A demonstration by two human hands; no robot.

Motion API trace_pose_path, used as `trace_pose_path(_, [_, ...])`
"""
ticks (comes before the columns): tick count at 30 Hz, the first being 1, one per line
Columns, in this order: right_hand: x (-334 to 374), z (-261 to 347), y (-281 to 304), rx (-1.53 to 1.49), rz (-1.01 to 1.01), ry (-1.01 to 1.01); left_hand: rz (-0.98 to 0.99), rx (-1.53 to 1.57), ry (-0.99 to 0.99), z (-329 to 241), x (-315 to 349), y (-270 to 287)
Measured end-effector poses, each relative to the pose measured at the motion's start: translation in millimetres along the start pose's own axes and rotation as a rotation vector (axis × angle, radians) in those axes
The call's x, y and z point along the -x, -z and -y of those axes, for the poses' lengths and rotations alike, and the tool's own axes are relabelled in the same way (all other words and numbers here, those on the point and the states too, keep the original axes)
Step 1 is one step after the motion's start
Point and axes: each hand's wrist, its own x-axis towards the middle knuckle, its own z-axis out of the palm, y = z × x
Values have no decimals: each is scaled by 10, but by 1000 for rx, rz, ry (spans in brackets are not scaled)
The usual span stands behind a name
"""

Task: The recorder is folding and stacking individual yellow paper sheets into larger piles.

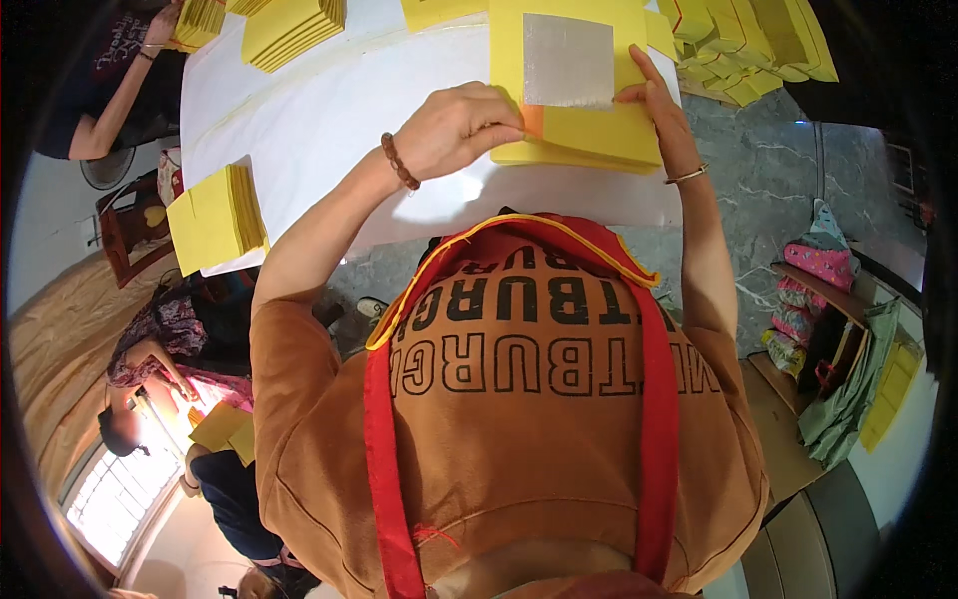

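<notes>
A thick stack of yellow joss paper (599,150) lies at the table's near edge, in front of my body. Its top sheet (506,60) bears a silver foil square (569,60), with a small orange patch showing below. My left hand (464,125), a beaded bracelet at its wrist, pinches the near left edge of the top sheet, which bows up slightly. At the stack's right side rests my right hand (661,100), fingers apart, thumb beside the foil and a finger pointing away from me. A thin bangle circles that wrist.
More yellow paper bundles stand on the white table (329,130): one (217,215) at the left corner, others (291,30) at the far side. A yellow pile (738,45) is at far right. A co-worker's arm (115,110) reaches in at far left; other people sit lower left.
</notes>
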Motion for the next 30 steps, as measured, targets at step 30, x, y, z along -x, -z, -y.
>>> trace_pose_path(30, [-45, -154, 59, 78, 16, 115, 196, 215, 294, 71, -103, 106])
